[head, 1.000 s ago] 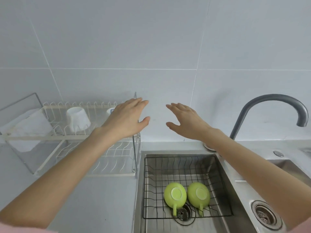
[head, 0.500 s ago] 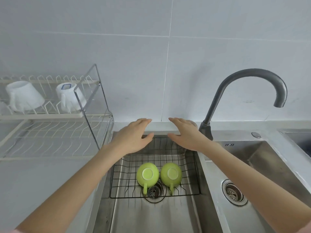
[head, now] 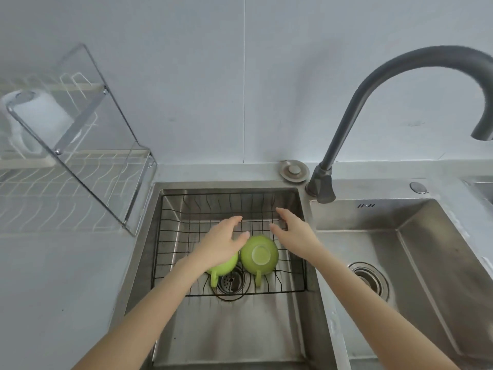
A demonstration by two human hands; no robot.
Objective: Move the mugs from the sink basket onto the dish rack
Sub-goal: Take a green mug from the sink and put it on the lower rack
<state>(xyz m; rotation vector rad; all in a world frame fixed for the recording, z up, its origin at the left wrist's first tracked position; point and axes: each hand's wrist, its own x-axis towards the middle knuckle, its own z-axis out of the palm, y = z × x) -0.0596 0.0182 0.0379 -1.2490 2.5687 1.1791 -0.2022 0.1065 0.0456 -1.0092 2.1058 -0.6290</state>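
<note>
Both our hands are down in the sink basket [head: 173, 236] rn, palms down, fingers spread, not gripping anything. Left hand [head: 222, 243] sits over the left green mug [head: 225, 264], covering most of it, so we can't tell if the palm is actually touching it or just above. Only the mug's lower edge and handle poke out below the wrist, handle pointing back toward us. Right hand [head: 292, 233] is loose too, just to the right of and a bit beyond the right green mug [head: 259, 255], w/ no contact that we can see. That mug is upside down, base up, handle toward us, and it's right between the two hands. The 2 mugs sit side by side, touching or nearly so, over the drain [head: 230, 283].

Dish rack [head: 66, 177] is on the counter well off to the left of the left hand, w/ a white cup [head: 40, 113] on its upper tier, kinda blurry. Faucet [head: 373, 102] rises beyond and to the right of the right hand, and there's a 2nd sink bowl [head: 426, 249] on that side.
</note>
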